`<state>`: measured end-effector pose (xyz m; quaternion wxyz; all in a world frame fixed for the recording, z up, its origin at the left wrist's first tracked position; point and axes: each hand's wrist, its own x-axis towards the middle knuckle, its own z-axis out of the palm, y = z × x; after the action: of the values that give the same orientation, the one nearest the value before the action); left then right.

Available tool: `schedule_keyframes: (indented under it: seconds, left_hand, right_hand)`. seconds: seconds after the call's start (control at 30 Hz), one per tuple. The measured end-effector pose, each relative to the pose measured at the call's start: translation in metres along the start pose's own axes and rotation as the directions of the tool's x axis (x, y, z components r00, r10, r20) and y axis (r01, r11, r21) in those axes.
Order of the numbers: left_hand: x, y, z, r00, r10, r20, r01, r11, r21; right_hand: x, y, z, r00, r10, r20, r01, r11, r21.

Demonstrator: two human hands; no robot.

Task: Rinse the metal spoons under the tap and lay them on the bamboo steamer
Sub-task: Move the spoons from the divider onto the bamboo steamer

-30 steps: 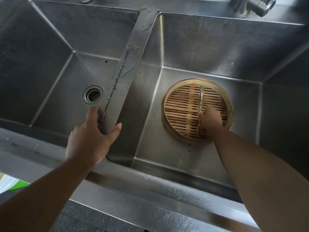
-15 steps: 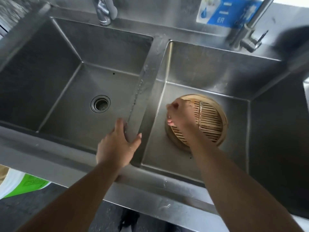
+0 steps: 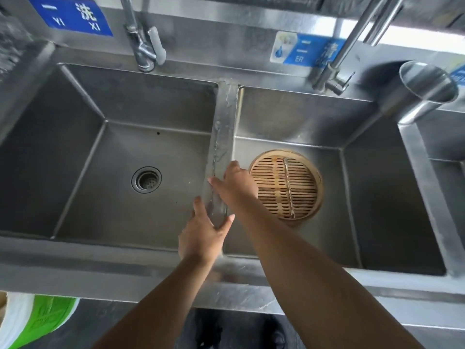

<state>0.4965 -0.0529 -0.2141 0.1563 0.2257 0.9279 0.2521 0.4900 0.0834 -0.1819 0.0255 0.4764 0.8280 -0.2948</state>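
Observation:
A round bamboo steamer (image 3: 319, 190) sits on the floor of the right sink basin. One long, thin metal spoon (image 3: 288, 187) lies across its slats, pointing away from me. A second thin metal spoon (image 3: 214, 157) lies along the wet divider (image 3: 226, 117) between the two basins. My left hand (image 3: 203, 233) rests on the near end of the divider, fingers spread over it. My right hand (image 3: 237, 183) reaches across from the steamer, and its fingertips touch the divider at this spoon. Whether it grips the spoon is hidden by the hand.
The left basin has a round drain (image 3: 146, 179). One tap (image 3: 142, 46) stands behind the left basin and another (image 3: 334, 76) behind the right; no water is visibly running. A steel cup (image 3: 425, 89) stands at the far right, by a third basin.
My right hand let go of the spoon on the steamer and moved left to the divider. My left hand stayed on the divider. The view pulled back and up.

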Motion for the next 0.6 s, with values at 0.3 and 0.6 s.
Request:
schedule_keyframes:
  seconds: [0.3,0.6]
  left_hand:
    - [0.006,0.002,-0.002,0.995,-0.027,0.091,0.034,0.997,-0.072]
    - [0.013,0.004,0.0,0.996,0.022,0.081,-0.019,0.999,-0.038]
  right_hand:
    - [0.001,-0.002,-0.002,0.999,0.004,-0.046,-0.003,1.0,0.008]
    - [0.004,-0.005,0.001,0.998,0.008,-0.056,-0.008,1.0,0.012]
